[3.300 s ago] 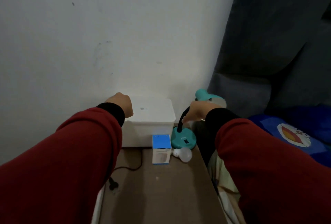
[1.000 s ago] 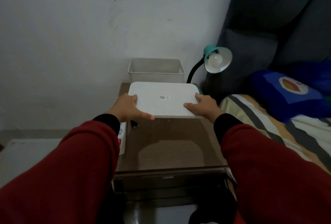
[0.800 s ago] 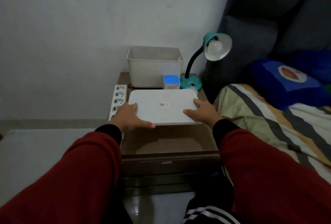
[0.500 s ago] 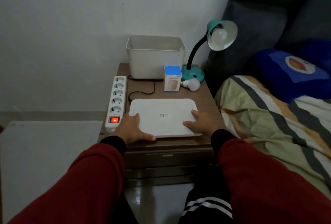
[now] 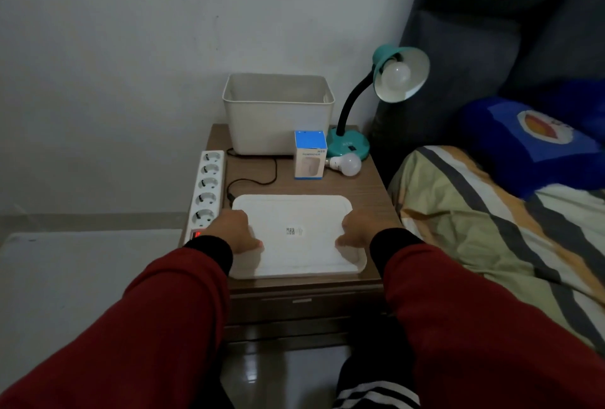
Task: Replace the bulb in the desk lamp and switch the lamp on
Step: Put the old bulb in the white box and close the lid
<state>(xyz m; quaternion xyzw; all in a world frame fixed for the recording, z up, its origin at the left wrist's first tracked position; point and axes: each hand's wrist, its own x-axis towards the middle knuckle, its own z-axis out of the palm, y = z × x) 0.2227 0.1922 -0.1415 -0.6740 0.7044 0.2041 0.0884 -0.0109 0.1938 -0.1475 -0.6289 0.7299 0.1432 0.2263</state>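
A teal desk lamp (image 5: 348, 143) stands at the back right of the wooden nightstand (image 5: 376, 186), unlit, with a white bulb (image 5: 394, 74) in its shade. A loose white bulb (image 5: 347, 163) lies beside the lamp's base, next to a small blue and white box (image 5: 310, 155). A white lid (image 5: 294, 235) lies flat at the nightstand's front. My left hand (image 5: 234, 232) grips its left edge and my right hand (image 5: 361, 228) grips its right edge.
An open white bin (image 5: 278, 114) stands at the back of the nightstand. A white power strip (image 5: 206, 189) with a red lit switch runs along the left edge, a black cord beside it. A bed with a striped blanket (image 5: 491, 222) and a blue pillow is on the right.
Both hands lifted the lid off the white bin, carried it toward me and set it flat at the nightstand's front. My head moved back, so more of the room shows.
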